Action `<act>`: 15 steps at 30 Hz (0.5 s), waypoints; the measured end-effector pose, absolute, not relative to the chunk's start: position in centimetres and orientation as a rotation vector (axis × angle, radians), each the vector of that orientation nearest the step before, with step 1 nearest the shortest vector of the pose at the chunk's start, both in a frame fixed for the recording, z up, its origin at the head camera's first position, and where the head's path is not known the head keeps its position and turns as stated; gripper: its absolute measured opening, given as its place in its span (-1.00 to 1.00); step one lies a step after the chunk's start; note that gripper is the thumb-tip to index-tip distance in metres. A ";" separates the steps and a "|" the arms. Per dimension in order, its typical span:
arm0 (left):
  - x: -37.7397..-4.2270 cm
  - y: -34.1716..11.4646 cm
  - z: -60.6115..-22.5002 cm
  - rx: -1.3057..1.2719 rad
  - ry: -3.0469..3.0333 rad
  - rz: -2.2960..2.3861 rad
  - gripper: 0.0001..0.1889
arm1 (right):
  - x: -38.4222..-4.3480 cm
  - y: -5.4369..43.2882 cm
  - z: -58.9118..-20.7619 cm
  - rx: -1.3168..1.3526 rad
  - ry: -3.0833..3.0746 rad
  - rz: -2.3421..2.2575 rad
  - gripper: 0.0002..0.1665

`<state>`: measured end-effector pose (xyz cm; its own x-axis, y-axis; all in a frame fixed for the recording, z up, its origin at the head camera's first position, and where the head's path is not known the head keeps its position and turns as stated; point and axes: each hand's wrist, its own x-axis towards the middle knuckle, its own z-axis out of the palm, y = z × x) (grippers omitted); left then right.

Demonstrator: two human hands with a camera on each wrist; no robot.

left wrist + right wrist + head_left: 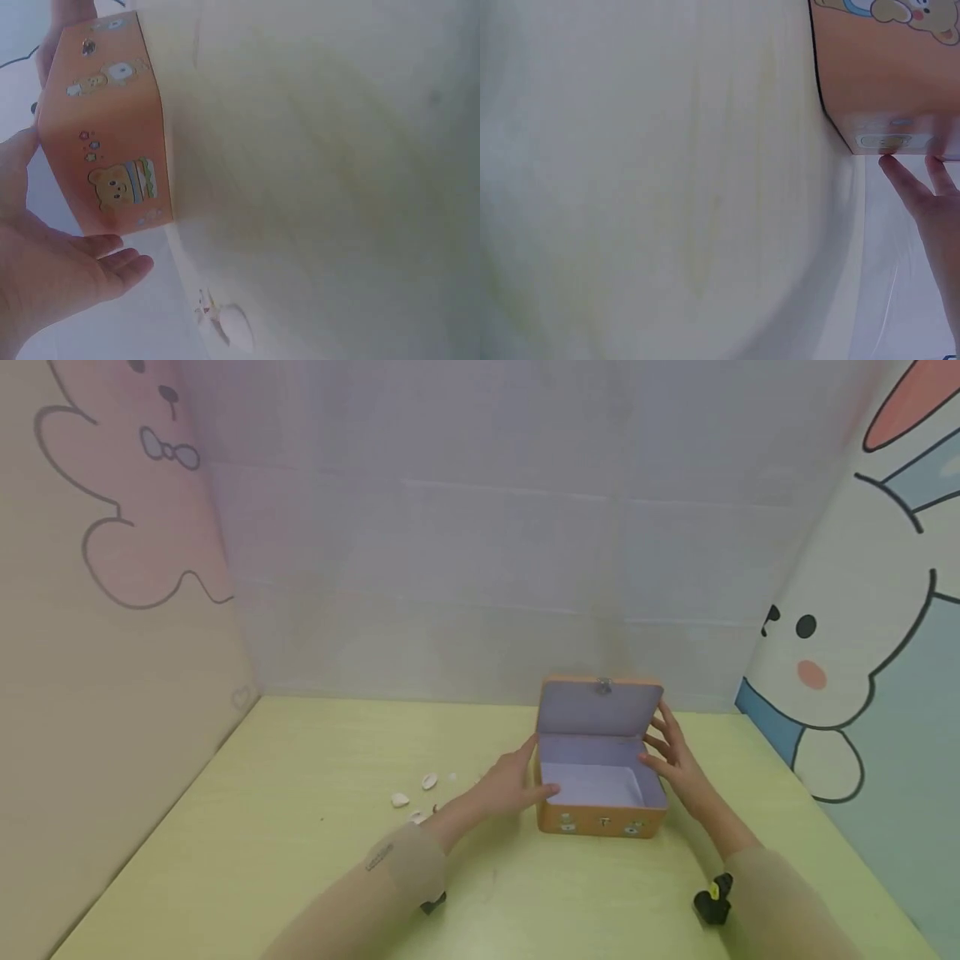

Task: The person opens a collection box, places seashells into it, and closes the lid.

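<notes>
An orange tin box point(585, 817) stands on the table with its lid point(577, 710) raised, showing a lilac inside. Cartoon bears decorate its outside, and a metal clasp point(603, 686) sits on the lid's edge. My left hand point(510, 783) is at the box's left side, fingers extended along the wall and thumb by the front rim. On the opposite side, my right hand point(678, 768) has its fingers spread along the right wall and lid edge. In the right wrist view, fingertips of the right hand point(934, 199) meet the box's patterned side point(889, 82).
White shell-like pieces point(429, 782) lie left of the box, partly hidden by the left forearm. A pale wall point(450, 610) closes off the back of the yellow table point(315, 760). A small black device point(712, 903) is by the right sleeve.
</notes>
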<state>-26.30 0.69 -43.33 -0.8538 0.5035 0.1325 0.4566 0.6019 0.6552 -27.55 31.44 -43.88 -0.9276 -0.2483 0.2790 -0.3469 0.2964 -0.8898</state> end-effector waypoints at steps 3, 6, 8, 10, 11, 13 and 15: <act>-25.4 0.7 -43.6 0.862 2.683 1.111 -0.05 | -27.6 31.4 -43.6 0.546 -2.498 1.722 0.03; -24.8 0.8 -43.5 0.865 2.640 1.154 -0.08 | -27.8 31.2 -43.4 0.514 -2.535 1.748 0.00; -24.5 0.8 -43.4 0.843 2.637 1.167 -0.09 | -27.7 30.9 -42.9 0.493 -2.552 1.780 -0.02; -24.4 0.7 -43.4 0.819 2.625 1.174 -0.09 | -27.4 30.4 -42.2 0.476 -2.568 1.794 -0.02; -24.4 0.7 -43.4 0.815 2.625 1.170 -0.09 | -27.5 30.4 -42.2 0.473 -2.575 1.788 -0.02; -24.3 0.6 -43.6 0.815 2.623 1.165 -0.09 | -27.7 30.3 -42.2 0.471 -2.582 1.769 -0.02; -24.3 0.6 -43.7 0.812 2.612 1.166 -0.09 | -28.1 30.4 -42.5 0.470 -2.592 1.732 -0.01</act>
<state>-24.25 0.58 -43.66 -0.8380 0.5417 0.0661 0.4108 0.5464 0.7298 -28.05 30.36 -42.50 -0.9555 -0.2515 0.1544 -0.2388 0.3520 -0.9050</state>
